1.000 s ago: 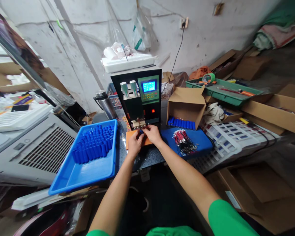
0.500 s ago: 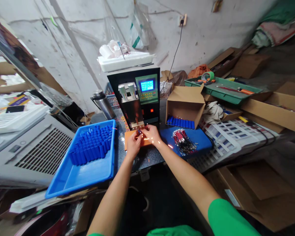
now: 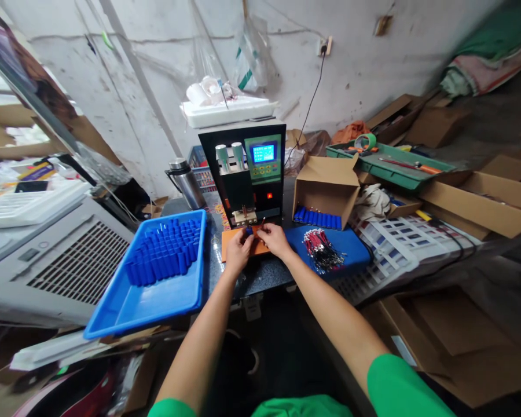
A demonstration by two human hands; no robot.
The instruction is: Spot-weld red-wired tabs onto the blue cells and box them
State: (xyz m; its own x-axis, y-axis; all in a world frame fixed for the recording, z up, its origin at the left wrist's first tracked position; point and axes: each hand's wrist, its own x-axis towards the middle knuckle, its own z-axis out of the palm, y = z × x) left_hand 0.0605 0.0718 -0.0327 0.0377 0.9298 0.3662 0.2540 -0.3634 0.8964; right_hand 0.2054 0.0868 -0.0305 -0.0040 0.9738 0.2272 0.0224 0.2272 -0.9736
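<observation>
Under the welder's (image 3: pixel 248 174) two prongs, your left hand (image 3: pixel 238 250) and right hand (image 3: pixel 274 239) pinch a small blue cell (image 3: pixel 249 231) between them over the orange pad (image 3: pixel 243 246) — fingers narrow, closed on it. Risk, as I judge it: fingertips sit close to the prongs, so a slip could burn you or tilt the cell and spoil the weld. To your left stands the blue tray (image 3: pixel 156 301) of cells; right, a wire bundle (image 3: pixel 321 248). Screen writing — too small to read.

On the bench, the tray (image 3: pixel 156 292) lies left of the welder (image 3: pixel 245 174), the open box (image 3: pixel 327 191) right, wires (image 3: pixel 323 250) seemingly before it.
</observation>
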